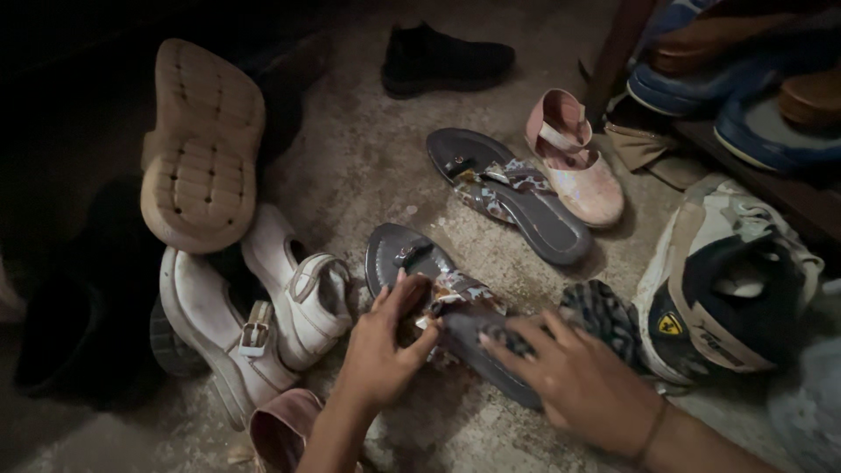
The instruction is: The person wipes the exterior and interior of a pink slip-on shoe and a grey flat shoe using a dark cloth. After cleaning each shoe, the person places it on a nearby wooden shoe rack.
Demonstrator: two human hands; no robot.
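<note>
Grip of both hands closed on a grey sandal's patterned strap.
The strap [460, 293] is pinched by the left hand [381, 346]; the grey sandal [412, 258] is pressed to the floor [368, 158] by the right hand [574, 377]. A matching sandal [512, 197], pink shoe [574, 166] and white buckled shoes [263, 324] are seen nearby.
</note>
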